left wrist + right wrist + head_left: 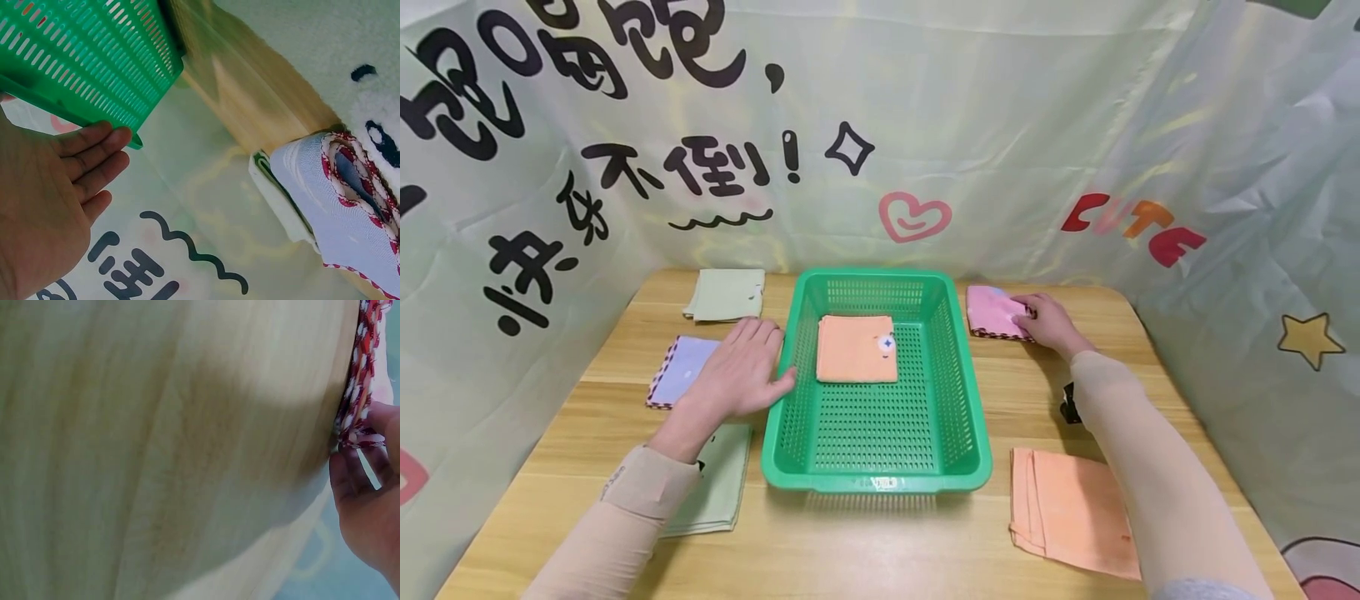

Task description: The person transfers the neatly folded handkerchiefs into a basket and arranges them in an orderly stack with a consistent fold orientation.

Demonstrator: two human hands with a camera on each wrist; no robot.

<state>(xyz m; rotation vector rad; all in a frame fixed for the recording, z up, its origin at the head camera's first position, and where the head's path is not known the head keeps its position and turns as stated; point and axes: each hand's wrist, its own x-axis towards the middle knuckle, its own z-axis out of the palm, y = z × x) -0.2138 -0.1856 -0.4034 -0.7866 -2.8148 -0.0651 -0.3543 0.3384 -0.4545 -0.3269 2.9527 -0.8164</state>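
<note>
A green plastic basket (pixel 876 482) stands in the middle of the table, with a folded orange cloth (pixel 850 350) lying inside it. My left hand (pixel 741 367) rests against the basket's left rim; the left wrist view shows that hand (pixel 69 181) with its fingers nearly straight along the edge. Right of the basket, my right hand (pixel 1048 323) pinches the near right corner of a folded pink cloth (pixel 988 310). Seen from the right wrist, the thumb of this hand (pixel 372 506) lies over the cloth's red-and-white patterned trim (pixel 362 375) with fingers beneath.
Left of the basket lie a pale green folded cloth (pixel 726 293), a lilac one (pixel 681 371) partly behind my left arm, and a larger green one (pixel 722 487). A larger orange folded cloth (pixel 1067 508) lies front right. A printed curtain (pixel 1000 125) encloses the table.
</note>
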